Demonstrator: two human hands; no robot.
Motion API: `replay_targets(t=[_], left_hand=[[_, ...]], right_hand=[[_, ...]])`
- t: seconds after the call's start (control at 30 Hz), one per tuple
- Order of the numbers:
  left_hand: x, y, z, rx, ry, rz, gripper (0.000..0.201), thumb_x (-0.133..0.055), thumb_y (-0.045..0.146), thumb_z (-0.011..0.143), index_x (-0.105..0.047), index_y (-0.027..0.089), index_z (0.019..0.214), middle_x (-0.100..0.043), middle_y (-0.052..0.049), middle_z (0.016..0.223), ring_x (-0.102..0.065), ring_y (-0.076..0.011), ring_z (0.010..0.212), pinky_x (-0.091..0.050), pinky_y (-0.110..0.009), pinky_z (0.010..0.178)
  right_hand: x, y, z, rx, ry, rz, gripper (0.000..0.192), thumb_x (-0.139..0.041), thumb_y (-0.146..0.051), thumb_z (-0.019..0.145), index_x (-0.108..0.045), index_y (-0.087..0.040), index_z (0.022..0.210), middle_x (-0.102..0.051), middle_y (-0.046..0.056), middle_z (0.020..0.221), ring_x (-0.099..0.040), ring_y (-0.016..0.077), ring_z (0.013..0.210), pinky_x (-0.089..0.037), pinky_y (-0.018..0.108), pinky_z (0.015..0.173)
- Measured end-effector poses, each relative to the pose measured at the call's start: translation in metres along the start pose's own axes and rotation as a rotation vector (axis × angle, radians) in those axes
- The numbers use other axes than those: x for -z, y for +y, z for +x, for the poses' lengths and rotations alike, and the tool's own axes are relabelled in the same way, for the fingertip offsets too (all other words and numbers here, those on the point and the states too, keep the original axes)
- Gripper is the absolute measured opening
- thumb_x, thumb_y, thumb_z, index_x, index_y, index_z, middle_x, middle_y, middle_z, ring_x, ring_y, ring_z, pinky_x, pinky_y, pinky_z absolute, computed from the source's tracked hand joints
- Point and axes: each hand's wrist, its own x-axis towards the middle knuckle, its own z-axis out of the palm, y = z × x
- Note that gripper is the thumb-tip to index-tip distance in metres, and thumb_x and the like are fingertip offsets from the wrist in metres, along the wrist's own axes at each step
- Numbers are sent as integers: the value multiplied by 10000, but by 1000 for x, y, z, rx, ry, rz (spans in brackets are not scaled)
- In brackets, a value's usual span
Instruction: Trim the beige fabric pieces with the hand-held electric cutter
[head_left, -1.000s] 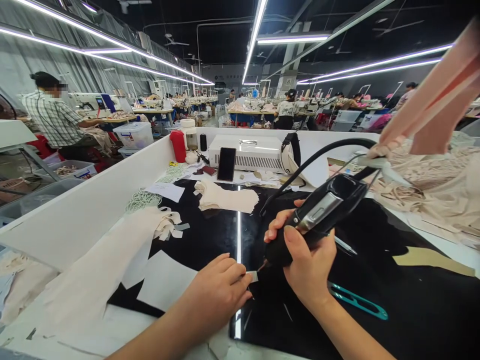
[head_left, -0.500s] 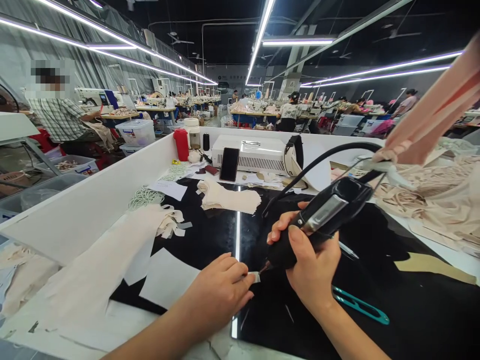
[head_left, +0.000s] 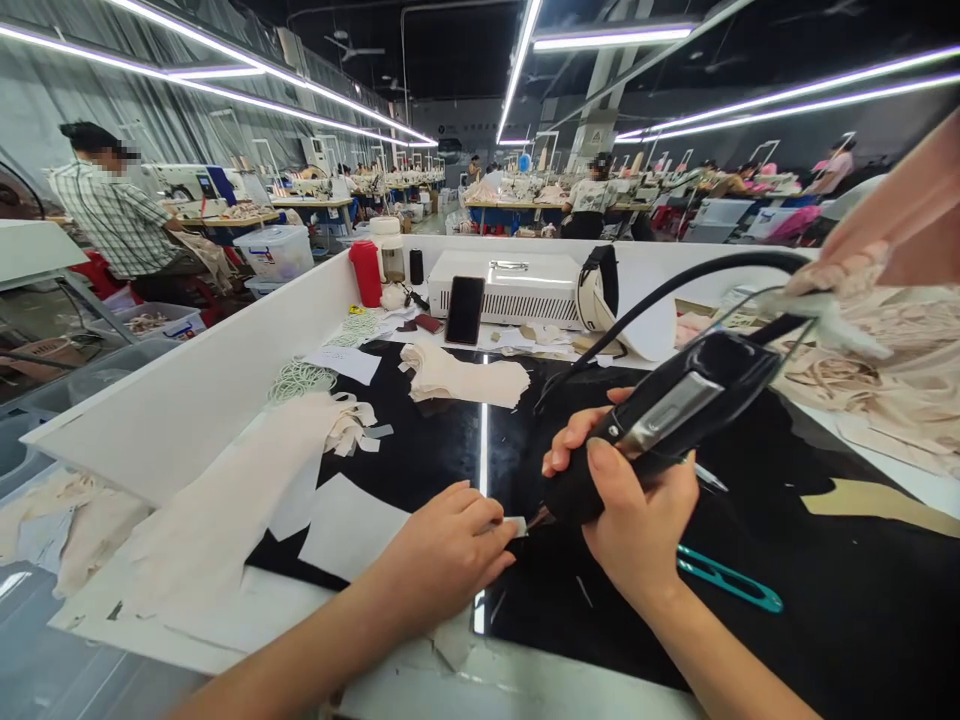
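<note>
Both hands sit unmoved near the table's front edge: left hand (head_left: 442,555) pinches a small fabric tab (head_left: 516,525), right hand (head_left: 626,510) grips the black corded tool (head_left: 667,415).

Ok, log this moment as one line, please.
left hand: pinching small fabric piece on black mat | right hand: gripping corded black tool, tip at piece | teal snips: lying beside

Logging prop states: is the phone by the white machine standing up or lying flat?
Standing. The phone is propped nearly upright, dark screen facing the camera, leaning against the front of the white machine.
</note>
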Motion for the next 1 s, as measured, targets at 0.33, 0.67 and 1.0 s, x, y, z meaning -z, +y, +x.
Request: replay_targets(t=[0.33,0.67,1.0], left_hand=[[2,2,0,7,23,-15,246,-751,227,1003,-684,140,1224,-674,-52,1028,-634,-236,940,-585,-422,993],[12,0,-15,42,-55,-90,160,-594,174,1084,-660,148,1228,-685,-61,1076,-695,-212,985,-550,-535,1125],[9,5,-22,94,1,-139,129,-580,143,1083,-670,157,1175,-687,-46,1044,-694,-193,958,-534,-511,1148]], right_hand=[[0,7,5,54,-5,5,358,-811,-293,913,-602,-308,1203,-685,-55,856,-644,141,634,-573,314,592],[-2,7,2,64,-13,-4,345,-797,-263,913,-603,-303,1195,-693,-58,857,-655,137,625,-574,313,596],[1,4,3,35,31,-22,363,-831,-283,883,-606,-285,1168,-692,-55,816,-656,141,616,-590,316,610]])
